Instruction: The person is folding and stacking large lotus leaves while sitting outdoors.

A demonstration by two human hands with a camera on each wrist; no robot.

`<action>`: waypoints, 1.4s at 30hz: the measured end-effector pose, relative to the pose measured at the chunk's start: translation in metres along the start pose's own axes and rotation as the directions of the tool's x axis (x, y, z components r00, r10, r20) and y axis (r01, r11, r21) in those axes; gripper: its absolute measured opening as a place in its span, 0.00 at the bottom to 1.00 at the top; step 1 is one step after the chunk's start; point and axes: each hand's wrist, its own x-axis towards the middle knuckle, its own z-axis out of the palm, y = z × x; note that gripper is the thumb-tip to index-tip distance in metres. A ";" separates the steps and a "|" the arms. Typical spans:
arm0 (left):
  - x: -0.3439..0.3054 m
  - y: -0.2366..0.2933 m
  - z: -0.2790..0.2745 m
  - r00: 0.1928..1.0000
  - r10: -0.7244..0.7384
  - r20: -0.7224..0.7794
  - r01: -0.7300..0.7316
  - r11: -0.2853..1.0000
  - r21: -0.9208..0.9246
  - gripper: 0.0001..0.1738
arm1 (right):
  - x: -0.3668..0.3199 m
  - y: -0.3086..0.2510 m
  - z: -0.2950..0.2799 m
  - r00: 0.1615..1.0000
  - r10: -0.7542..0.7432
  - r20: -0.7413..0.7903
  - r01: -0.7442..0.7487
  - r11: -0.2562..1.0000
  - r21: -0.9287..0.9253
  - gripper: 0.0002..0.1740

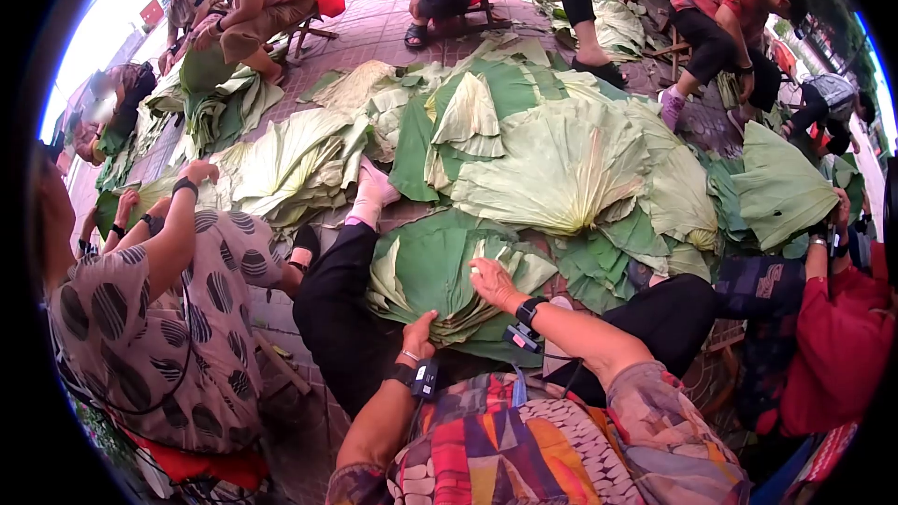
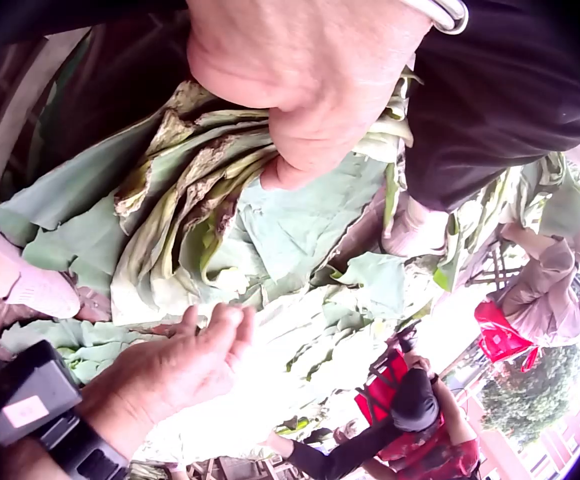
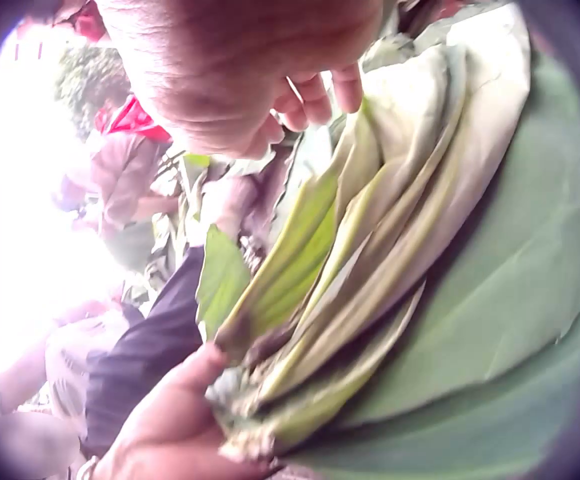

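Note:
A thick stack of folded lotus leaves (image 1: 435, 266), green on top with pale, browned edges, lies between the person's knees. My left hand (image 1: 418, 335) grips its near edge, with the thumb (image 2: 288, 172) over the leaves and the other fingers hidden beneath. The right wrist view shows the same left hand (image 3: 175, 415) at the stem ends of the folded leaves (image 3: 370, 250). My right hand (image 1: 494, 285) is over the stack's right part, fingers loosely bent. In the left wrist view the right hand (image 2: 175, 370) shows nothing in its fingers.
A large heap of pale and green leaves (image 1: 561, 164) covers the paving ahead. A pink-socked foot (image 1: 372, 189) stands beside it. People sit close on both sides, one in a patterned shirt (image 1: 103, 318), another in red (image 1: 842, 346) by a raised leaf (image 1: 781, 187).

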 end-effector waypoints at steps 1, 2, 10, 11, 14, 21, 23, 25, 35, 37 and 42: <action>0.001 0.000 0.000 0.999 -0.028 0.023 0.029 1.000 -0.013 0.17 | -0.006 0.043 0.000 0.996 0.060 -0.069 -0.072 0.977 -0.200 0.15; -0.001 0.001 0.002 0.998 -0.052 0.043 0.053 0.998 -0.034 0.17 | -0.009 0.048 -0.010 0.969 0.239 -0.054 -0.245 0.945 -0.217 0.16; 0.002 0.001 -0.005 0.992 -0.114 0.056 0.116 0.993 -0.035 0.15 | -0.013 0.046 -0.029 0.849 0.323 0.417 -0.212 0.933 -0.291 0.22; 0.002 0.000 -0.005 0.992 -0.104 0.068 0.107 0.994 -0.039 0.14 | -0.013 0.050 -0.030 0.816 0.352 0.457 -0.234 0.926 -0.296 0.18; -0.002 0.000 -0.002 0.996 -0.068 0.065 0.071 0.997 -0.032 0.14 | -0.004 0.047 -0.045 0.767 0.390 0.509 -0.159 0.885 -0.437 0.18; -0.009 0.001 0.006 0.997 -0.064 0.047 0.065 0.997 -0.033 0.18 | 0.004 0.057 -0.078 0.508 0.709 0.490 -0.190 0.647 -0.739 0.18; -0.003 -0.001 0.000 0.995 -0.051 0.082 0.054 0.998 -0.032 0.19 | 0.005 0.055 -0.086 0.449 0.779 0.437 -0.224 0.572 -0.789 0.17; -0.002 -0.001 -0.001 0.999 -0.020 0.050 0.021 1.000 -0.011 0.19 | -0.001 0.089 -0.082 0.576 0.800 0.169 -0.549 0.531 -0.645 0.16; -0.017 -0.001 0.007 1.000 -0.011 -0.006 0.011 1.000 0.025 0.19 | 0.017 0.127 -0.111 0.285 0.918 -0.275 -0.124 0.320 0.939 0.09; -0.005 0.000 0.001 0.999 -0.009 0.033 0.008 1.000 0.028 0.20 | 0.020 0.120 -0.117 0.280 0.919 -0.279 -0.128 0.324 0.937 0.09; -0.011 0.002 0.006 1.000 0.015 0.003 -0.015 0.996 0.088 0.21 | 0.036 0.109 -0.128 0.357 0.897 -0.260 -0.123 0.321 0.939 0.07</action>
